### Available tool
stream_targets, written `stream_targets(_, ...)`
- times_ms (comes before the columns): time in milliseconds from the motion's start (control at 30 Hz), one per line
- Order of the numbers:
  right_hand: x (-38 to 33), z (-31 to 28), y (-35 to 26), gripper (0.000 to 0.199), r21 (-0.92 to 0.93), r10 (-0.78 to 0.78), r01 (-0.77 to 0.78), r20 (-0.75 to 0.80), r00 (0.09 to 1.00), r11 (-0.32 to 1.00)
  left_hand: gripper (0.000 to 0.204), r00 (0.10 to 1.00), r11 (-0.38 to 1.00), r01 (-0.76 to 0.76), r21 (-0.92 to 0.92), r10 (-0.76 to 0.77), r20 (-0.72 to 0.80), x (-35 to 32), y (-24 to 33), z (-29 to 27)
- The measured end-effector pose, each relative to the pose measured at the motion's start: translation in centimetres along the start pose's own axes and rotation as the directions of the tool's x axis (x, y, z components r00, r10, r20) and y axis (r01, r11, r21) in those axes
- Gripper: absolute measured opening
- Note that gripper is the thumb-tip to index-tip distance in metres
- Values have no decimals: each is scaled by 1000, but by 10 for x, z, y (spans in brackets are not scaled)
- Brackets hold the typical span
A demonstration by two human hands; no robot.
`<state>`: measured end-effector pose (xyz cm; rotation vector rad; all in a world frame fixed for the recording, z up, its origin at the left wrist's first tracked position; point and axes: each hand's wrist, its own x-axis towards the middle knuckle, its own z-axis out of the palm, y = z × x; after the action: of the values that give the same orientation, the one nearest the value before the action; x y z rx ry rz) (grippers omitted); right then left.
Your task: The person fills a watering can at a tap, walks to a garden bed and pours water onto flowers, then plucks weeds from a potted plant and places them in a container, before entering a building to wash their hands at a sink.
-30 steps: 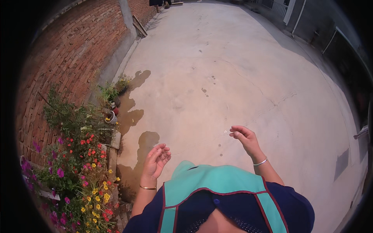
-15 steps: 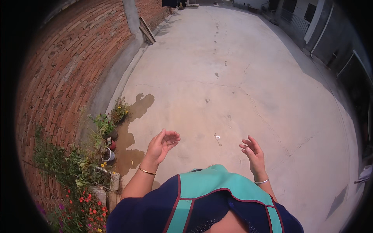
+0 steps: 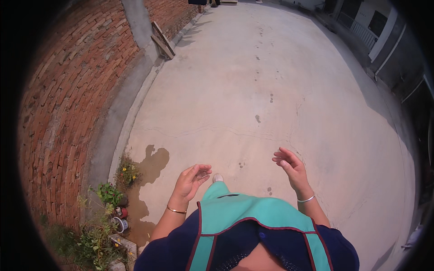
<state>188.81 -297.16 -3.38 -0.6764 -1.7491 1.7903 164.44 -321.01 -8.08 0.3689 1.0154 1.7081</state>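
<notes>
My left hand (image 3: 191, 182) is raised in front of me at waist height, palm turned inward, fingers loosely curved with nothing in them. A thin gold-coloured bangle (image 3: 176, 210) circles that wrist. Across from it, my right hand (image 3: 291, 168) is up too, its fingers apart and empty, with a silver-coloured bangle (image 3: 306, 199) on the wrist. Neither touches anything. Between and below them hangs my green apron (image 3: 253, 205) with dark red trim, over a dark blue top. A pale shoe (image 3: 218, 177) shows past the apron's edge.
Concrete ground (image 3: 217, 90) stretches ahead, marked with dark wet spots and cracks. Along the left runs a brick wall (image 3: 68, 122), with potted plants (image 3: 108, 194) and a wet patch (image 3: 151, 167) beside it. Boards (image 3: 163, 40) lean there farther on. Shaded buildings line the right.
I have moved forward: the plants and wet patch have shifted down and left, and a shoe has come into view. My right hand has risen slightly; my left sits a little lower.
</notes>
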Motion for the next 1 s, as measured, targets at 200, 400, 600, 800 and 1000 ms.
stream_targets(200,271,-1,29,38,91,-11,3,91,996,996,35,946,996,-61,-65,37,-322,216,80,-74)
stream_targets(400,478,-47,26,37,76,85,-79,-84,993,994,32,993,999,-36,26,39,-112,512,230,-52)
stream_targets(600,698,-130,67,37,146,65,-3,-420,905,989,27,989,997,25,76,-36,145,798,295,-32)
stream_targets(800,1002,-163,41,35,133,64,-33,-231,971,991,28,990,988,140,59,-138,-38,1000,368,-56)
stream_targets(1000,1304,-181,14,33,67,-88,81,102,991,994,28,976,990,-119,-72,103,-190,1205,442,-119)
